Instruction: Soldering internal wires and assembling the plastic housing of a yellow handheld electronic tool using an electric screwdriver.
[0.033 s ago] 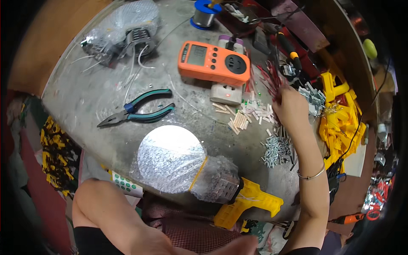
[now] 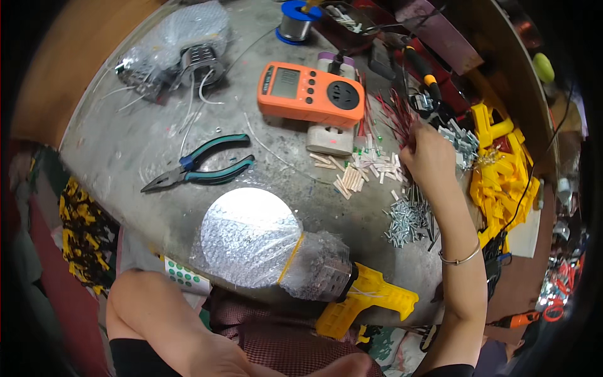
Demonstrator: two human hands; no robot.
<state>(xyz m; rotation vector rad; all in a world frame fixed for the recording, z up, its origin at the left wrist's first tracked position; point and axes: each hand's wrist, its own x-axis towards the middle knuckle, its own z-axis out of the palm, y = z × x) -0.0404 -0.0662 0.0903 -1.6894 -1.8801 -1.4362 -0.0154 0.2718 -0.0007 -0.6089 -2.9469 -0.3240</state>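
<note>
R hand [image 2: 429, 154] placed at red wires [image 2: 397, 113], just right of orange meter [image 2: 308, 94]; fingers curled, can't be told if any r pinched. L hand's grip unclear too. IMO wires best teased out singly, w/o pale bits [image 2: 355, 180] below meter being knocked.

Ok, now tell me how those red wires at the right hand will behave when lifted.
The red wires are probably light and flexible, since each strand looks thin. They may not lift as one neat bundle: the far ends fan out loosely. Some could tangle or drag on a neighbour, as they lie close together beside the right hand.
</note>
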